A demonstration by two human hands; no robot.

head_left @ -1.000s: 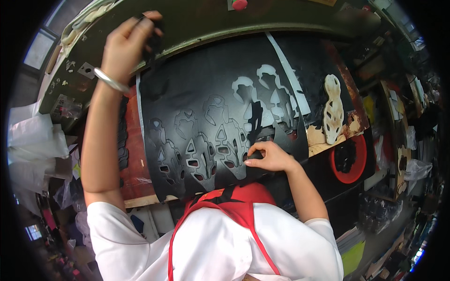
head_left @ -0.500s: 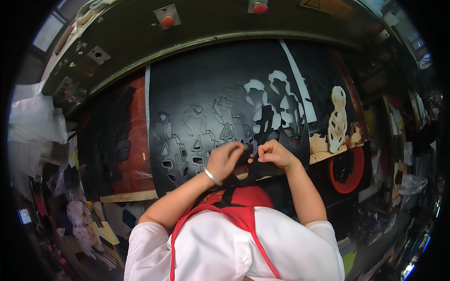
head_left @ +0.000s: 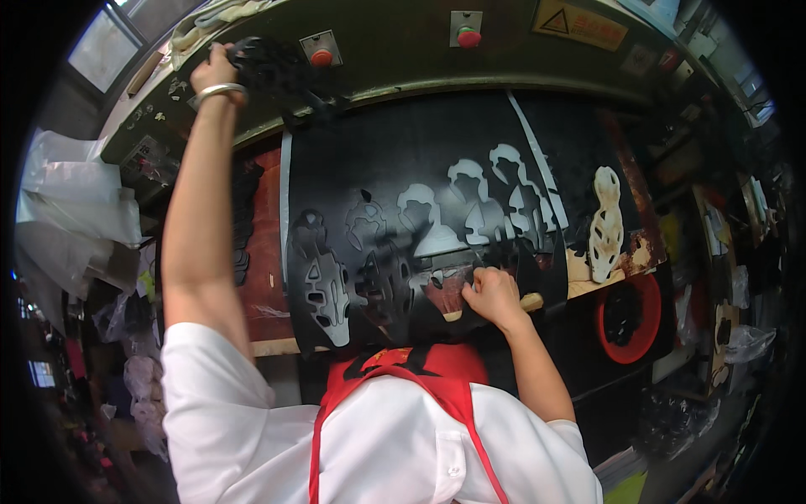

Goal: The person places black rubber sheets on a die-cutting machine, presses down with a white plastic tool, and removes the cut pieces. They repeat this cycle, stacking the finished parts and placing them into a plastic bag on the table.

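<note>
My left hand [head_left: 213,72] is raised at the far left, closed on a dangling black cut-out piece [head_left: 273,74] with many openings, smeared by motion. Before me lies a large black sheet [head_left: 353,139] with rows of pierced shapes cut into it. Light material shows through several gaps on its right half. At the near edge, my right hand [head_left: 495,296] is closed, fingertips against the sheet's thin cut strips. What lies between those fingers is mostly hidden. One cut shape [head_left: 326,281] stays in the sheet at the near left.
A cream pierced template [head_left: 606,223] lies on the board at right, above a red bowl [head_left: 631,340] with black scraps. Two red push buttons [head_left: 468,37] sit on the green machine beam [head_left: 395,63] across the back. Clear plastic bags [head_left: 80,202] hang at left.
My left hand has swung from the near middle to the far left, lifting a black cut-out piece. More gaps show in the sheet's middle. My right hand stays near the front edge.
</note>
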